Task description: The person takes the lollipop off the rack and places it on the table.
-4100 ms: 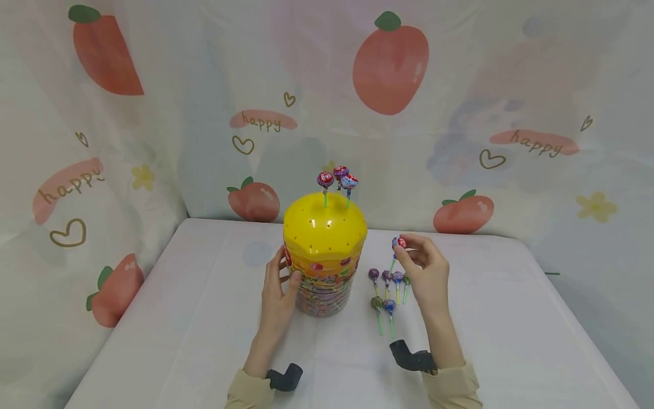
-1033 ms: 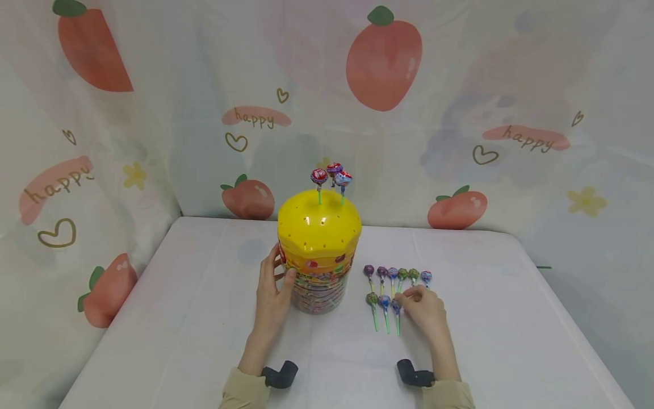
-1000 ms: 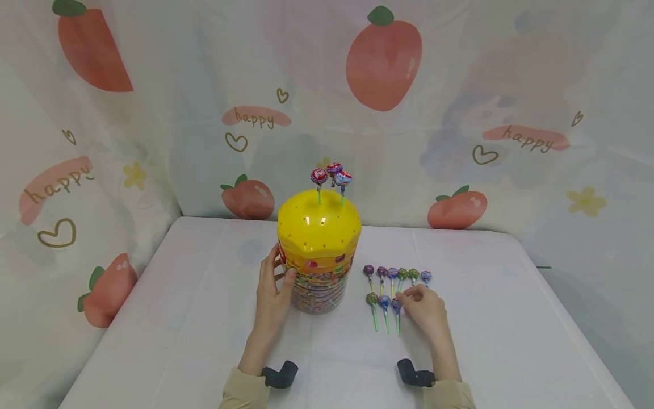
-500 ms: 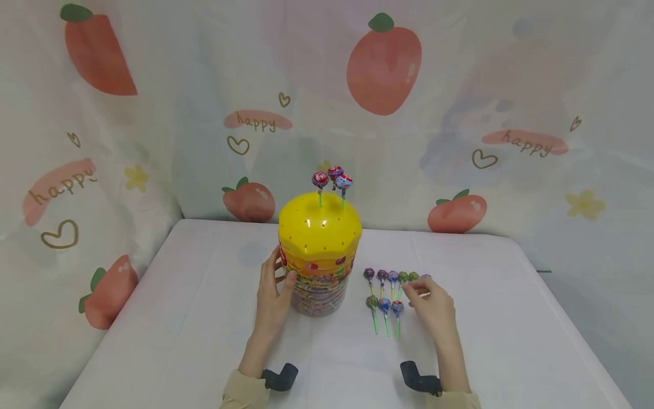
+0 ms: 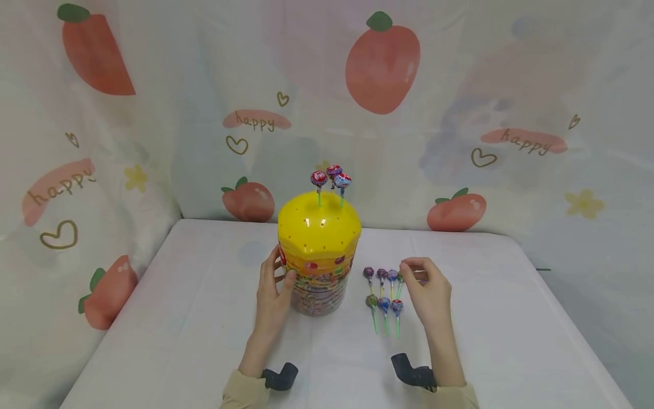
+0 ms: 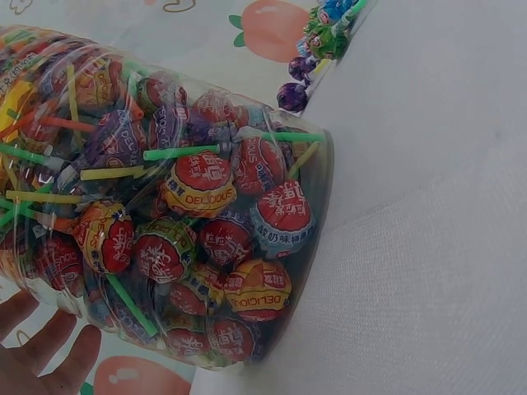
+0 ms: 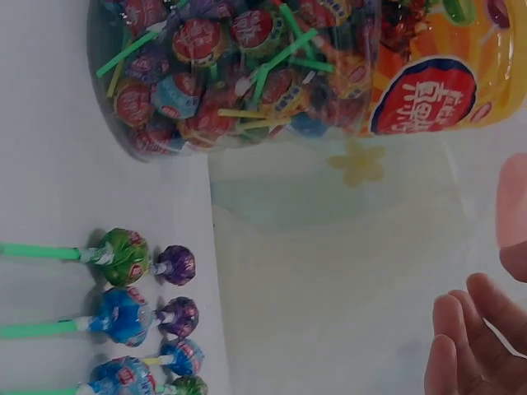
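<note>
A: What is seen at the left of the table (image 5: 194, 318)?

B: The left hand (image 5: 273, 292) is laid against the side of the clear lollipop jar (image 5: 319, 284), fingers straight, thumb on the near wall; nothing is clasped. The jar is stood upright at mid-table, capped by a yellow lid (image 5: 319, 227) in which three red lollipops (image 5: 330, 177) are planted.

A: And to the right of the jar?

B: Two rows of loose lollipops (image 5: 383, 289) are laid on the cloth just beside the jar, sticks toward the person. The right end of the far row is hidden by the right hand (image 5: 429, 289), whose fingers are curled together above it. Whether a lollipop is pinched cannot be told.

A: Behind?

B: A peach-printed curtain (image 5: 460, 113) is hung.
</note>
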`<action>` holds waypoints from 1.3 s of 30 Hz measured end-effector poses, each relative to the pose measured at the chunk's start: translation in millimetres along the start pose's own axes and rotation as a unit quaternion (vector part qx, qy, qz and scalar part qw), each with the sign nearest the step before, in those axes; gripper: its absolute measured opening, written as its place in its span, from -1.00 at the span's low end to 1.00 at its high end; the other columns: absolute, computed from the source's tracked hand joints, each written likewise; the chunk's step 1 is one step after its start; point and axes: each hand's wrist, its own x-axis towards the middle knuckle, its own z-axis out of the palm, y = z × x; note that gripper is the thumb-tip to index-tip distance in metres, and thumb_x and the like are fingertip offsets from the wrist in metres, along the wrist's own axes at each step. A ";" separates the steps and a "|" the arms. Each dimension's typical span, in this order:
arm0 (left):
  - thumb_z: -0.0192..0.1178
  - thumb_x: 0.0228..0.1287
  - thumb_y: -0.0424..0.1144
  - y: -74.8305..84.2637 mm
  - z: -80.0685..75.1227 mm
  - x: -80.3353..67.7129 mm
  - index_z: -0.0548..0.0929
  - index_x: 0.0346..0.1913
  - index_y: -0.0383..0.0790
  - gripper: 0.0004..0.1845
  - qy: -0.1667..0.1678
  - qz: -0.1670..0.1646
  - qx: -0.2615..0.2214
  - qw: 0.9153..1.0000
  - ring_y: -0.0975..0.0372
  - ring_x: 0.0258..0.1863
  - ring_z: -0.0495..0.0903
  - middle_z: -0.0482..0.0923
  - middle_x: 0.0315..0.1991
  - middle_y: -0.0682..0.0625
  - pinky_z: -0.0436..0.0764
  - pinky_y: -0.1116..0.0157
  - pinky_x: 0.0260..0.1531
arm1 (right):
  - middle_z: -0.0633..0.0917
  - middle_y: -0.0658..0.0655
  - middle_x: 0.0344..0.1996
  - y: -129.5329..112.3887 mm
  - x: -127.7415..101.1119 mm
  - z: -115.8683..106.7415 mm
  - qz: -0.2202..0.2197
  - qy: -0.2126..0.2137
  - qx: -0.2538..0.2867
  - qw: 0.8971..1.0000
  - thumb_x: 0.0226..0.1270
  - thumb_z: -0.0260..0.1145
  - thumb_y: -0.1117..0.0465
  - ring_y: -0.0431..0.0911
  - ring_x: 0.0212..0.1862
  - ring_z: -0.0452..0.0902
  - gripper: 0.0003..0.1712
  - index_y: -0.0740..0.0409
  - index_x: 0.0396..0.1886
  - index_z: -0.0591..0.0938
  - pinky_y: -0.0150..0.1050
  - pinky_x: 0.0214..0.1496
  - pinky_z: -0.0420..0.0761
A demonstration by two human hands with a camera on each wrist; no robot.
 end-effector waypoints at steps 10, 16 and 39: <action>0.07 0.40 -0.02 1.1 0.2 -0.5 0.09 0.49 0.10 -0.33 -0.003 -0.015 -0.002 1.000 0.08 0.27 0.36 0.27 0.36 -0.04 0.52 0.02 0.17 | 0.70 0.18 -0.24 -40.4 11.8 3.8 -0.087 0.013 0.071 0.994 0.31 0.29 0.22 -0.41 -0.27 0.45 -0.78 0.20 -0.09 0.64 -0.57 -0.20 0.46; 0.07 0.39 0.00 1.8 0.4 -1.0 0.09 0.49 0.11 -0.33 -0.003 -0.023 0.001 1.000 0.08 0.27 0.36 0.27 0.36 -0.04 0.52 0.02 0.17 | 0.70 0.19 -0.24 -64.7 19.6 8.3 -0.153 0.012 0.114 0.982 0.28 0.32 0.26 -0.35 -0.20 0.48 -0.76 0.21 -0.07 0.64 -0.46 -0.12 0.51; 0.08 0.39 -0.03 1.3 -0.6 -1.0 0.09 0.49 0.12 -0.33 -0.003 -0.014 -0.001 1.000 0.06 0.28 0.35 0.27 0.36 -0.04 0.51 -0.03 0.17 | 0.63 0.24 -0.09 -124.9 52.5 35.4 -0.276 -0.027 0.159 0.947 0.28 0.32 0.28 0.05 -0.08 0.58 -0.60 0.25 0.10 0.53 -0.09 0.06 0.57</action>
